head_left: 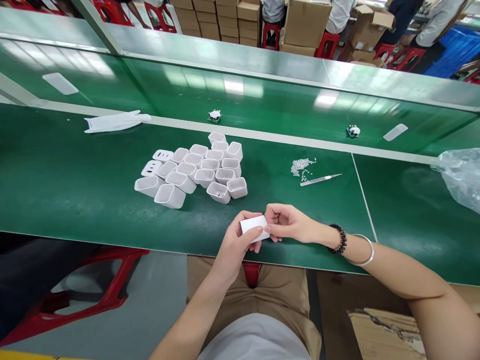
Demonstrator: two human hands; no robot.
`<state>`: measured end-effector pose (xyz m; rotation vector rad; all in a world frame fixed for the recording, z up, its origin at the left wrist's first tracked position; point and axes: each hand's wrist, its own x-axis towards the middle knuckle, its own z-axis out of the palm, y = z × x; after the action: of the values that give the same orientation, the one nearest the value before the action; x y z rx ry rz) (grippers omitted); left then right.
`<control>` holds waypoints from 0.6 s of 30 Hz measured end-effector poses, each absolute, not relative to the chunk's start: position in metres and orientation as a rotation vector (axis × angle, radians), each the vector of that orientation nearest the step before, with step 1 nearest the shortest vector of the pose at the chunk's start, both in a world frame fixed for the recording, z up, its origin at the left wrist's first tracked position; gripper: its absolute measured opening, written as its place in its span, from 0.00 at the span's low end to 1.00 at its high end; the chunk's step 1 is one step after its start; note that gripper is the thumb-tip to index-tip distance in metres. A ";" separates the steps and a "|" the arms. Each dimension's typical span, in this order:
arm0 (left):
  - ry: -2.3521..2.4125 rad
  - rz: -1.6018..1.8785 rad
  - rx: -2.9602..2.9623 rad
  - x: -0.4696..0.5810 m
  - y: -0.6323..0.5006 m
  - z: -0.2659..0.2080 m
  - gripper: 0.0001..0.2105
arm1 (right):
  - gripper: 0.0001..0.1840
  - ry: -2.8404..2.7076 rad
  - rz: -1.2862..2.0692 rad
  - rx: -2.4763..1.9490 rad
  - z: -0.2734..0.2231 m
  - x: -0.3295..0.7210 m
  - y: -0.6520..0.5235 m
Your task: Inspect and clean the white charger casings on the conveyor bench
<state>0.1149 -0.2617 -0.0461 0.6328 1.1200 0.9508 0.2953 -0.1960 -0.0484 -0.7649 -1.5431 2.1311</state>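
Over the near edge of the green table, my left hand (240, 239) is closed around a small white plastic housing (252, 224), thumb lying across its face. My right hand (285, 222) meets it at the right end, thumb and curled fingers pinched together and touching the edge. Whatever sits between those right fingertips is hidden. Beyond my hands stands a cluster of similar white housings (170, 196), most with the hollow side up. Two near the left show slotted ends (151, 168). To the right lie a pile of tiny clear pieces (300, 166) and a thin white-and-grey pointed tool (320, 180).
A white glove (116, 121) lies at the back left. Two small circuit boards (215, 116) rest along the back rail. A clear plastic bag (463, 175) is at the far right. A red stool (112, 280) stands left; seated people and cardboard boxes (307, 22) are beyond.
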 end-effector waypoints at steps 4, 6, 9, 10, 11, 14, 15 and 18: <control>1.133 0.953 0.637 0.117 -0.261 -0.043 0.17 | 0.22 -1.541 2.154 -0.798 -0.044 0.294 -0.195; 1.141 0.961 0.641 0.117 -0.261 -0.043 0.17 | 0.23 -1.538 2.166 -0.814 -0.042 0.294 -0.194; 1.151 0.961 0.648 0.118 -0.262 -0.044 0.18 | 0.23 -1.585 2.146 -0.820 -0.042 0.295 -0.194; 1.155 0.959 0.653 0.118 -0.262 -0.044 0.18 | 0.22 -1.614 2.128 -0.818 -0.042 0.296 -0.194; 1.159 0.954 0.657 0.118 -0.262 -0.045 0.18 | 0.22 -1.649 2.107 -0.815 -0.042 0.297 -0.194; 1.144 0.956 0.678 0.117 -0.262 -0.047 0.17 | 0.18 -1.760 2.038 -0.787 -0.042 0.300 -0.194; 1.125 0.955 0.688 0.116 -0.262 -0.049 0.16 | 0.17 -1.795 2.016 -0.773 -0.041 0.301 -0.194; 1.046 0.954 0.730 0.112 -0.263 -0.054 0.15 | 0.15 -1.939 1.888 -0.709 -0.040 0.302 -0.196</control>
<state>0.1117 -0.2630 -0.0540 0.7303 1.0464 0.9538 0.3018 -0.1958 -0.0399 -0.7095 -1.9385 1.8882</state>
